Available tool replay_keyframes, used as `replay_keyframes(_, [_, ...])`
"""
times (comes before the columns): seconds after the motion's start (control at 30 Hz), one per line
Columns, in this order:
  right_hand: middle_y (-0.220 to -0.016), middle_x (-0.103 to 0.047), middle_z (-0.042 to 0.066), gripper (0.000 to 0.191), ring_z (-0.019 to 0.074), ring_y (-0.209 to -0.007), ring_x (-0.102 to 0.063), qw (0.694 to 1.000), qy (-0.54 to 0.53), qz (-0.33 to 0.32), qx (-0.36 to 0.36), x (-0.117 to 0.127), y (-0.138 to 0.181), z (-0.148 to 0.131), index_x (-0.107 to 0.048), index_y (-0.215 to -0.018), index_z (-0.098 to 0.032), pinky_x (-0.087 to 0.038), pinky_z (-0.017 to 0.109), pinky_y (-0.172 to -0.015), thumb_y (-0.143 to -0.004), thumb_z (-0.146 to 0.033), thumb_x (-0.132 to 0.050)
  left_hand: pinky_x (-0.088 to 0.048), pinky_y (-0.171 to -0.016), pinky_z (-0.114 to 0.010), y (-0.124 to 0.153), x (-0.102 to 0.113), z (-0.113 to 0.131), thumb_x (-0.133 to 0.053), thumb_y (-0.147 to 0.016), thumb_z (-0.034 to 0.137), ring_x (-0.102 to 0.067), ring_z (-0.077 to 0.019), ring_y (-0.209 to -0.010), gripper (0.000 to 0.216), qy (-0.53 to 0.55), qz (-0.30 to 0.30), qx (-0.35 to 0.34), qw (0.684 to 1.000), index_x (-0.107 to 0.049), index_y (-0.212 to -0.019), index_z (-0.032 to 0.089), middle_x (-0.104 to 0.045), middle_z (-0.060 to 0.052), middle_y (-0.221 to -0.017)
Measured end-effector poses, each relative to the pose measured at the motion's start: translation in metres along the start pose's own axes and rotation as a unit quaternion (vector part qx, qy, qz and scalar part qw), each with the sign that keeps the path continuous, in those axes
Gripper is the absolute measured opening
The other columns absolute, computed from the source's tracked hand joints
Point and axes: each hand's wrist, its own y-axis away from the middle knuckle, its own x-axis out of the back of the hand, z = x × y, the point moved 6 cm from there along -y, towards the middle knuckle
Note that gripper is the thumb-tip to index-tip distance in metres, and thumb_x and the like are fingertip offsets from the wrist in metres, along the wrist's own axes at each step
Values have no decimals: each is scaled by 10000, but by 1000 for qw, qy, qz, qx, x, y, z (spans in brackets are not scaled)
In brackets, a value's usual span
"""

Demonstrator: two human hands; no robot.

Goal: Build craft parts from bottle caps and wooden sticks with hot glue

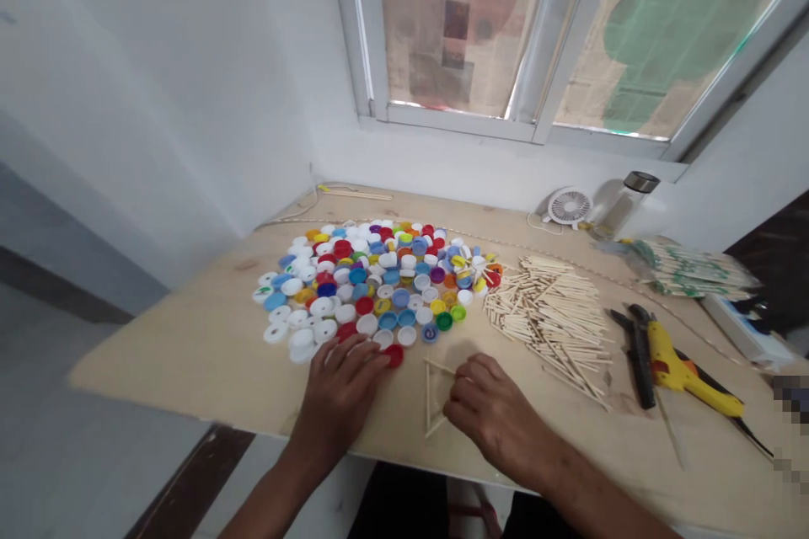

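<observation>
My left hand (345, 383) lies with fingers stretched over the near edge of a spread of plastic bottle caps (385, 276). Its fingertips rest at a red cap (394, 356) and white caps beside it. To the right, my right hand (491, 406) has its fingers curled at a small frame of thin wooden sticks (428, 396) on the table. Two of the frame's sticks run in under those fingers, and that side is hidden. A heap of loose wooden sticks (553, 312) lies beyond my right hand.
On the right lie a yellow glue gun (686, 375) and black-handled pliers or cutters (640, 354). Behind them are packs of sticks (688, 265), a white power strip (739, 333), a glass bottle (623, 206) and a small white fan (569, 206). A cord (607, 274) crosses the wooden table (190, 345).
</observation>
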Motion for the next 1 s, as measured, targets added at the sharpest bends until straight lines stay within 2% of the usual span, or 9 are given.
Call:
replay_keyframes(0.17, [-784, -601, 14, 239, 172, -880, -506, 997, 37, -33, 61, -9, -21, -1, -560, -748, -188, -381, 354, -842, -972, -230, -488, -415, -937, -495, 7, 3, -7, -457, -870, 99, -588, -274, -1067, 247, 14, 4, 19, 1000, -632, -981, 232, -701, -80, -1009])
replay_keyframes(0.3, [-851, -618, 21, 240, 187, -950, -505, 996, 51, -38, 65, -11, -29, 4, -571, -767, -180, -381, 366, -873, -980, -219, -468, -447, -897, -482, 10, 0, -13, -459, -876, 108, -567, -285, -1080, 248, 28, -3, 29, 999, -613, -1037, 218, -664, -114, -1078])
replay_keyframes(0.47, [-967, -638, 47, 210, 199, -1005, -509, 999, 27, -9, 18, -10, -26, 10, -596, -888, -165, -381, 379, -905, -995, -213, -422, -465, -886, -499, 5, -4, -12, -503, -865, 159, -551, -313, -1099, 233, 18, -15, 18, 1000, -605, -1073, 187, -635, -151, -1125])
replay_keyframes(0.63, [-1061, -639, 77, 219, 224, -1023, -510, 998, 5, 58, -39, -6, -12, 12, -596, -1054, -175, -376, 402, -888, -1001, -212, -386, -441, -922, -513, -3, -10, -7, -526, -859, 161, -554, -309, -1124, 167, 2, -38, -8, 999, -649, -949, 228, -680, -97, -1087])
replay_keyframes(0.8, [-866, -623, 51, 220, 196, -802, -520, 996, 10, 44, -79, -14, -10, 8, -607, -1022, -187, -371, 363, -740, -996, -216, -390, -443, -905, -494, -1, -13, -17, -509, -877, 157, -600, -281, -1064, 177, -14, -40, -23, 999, -662, -885, 244, -713, -63, -1037])
replay_keyframes(1.0, [-842, -596, 24, 124, 183, -783, -516, 994, 8, 27, -103, -27, -19, 3, -594, -913, -195, -369, 323, -717, -962, -204, -480, -440, -914, -482, 3, -9, -37, -486, -887, 145, -608, -262, -1077, 210, -17, -46, -22, 999, -665, -866, 253, -722, -45, -1061])
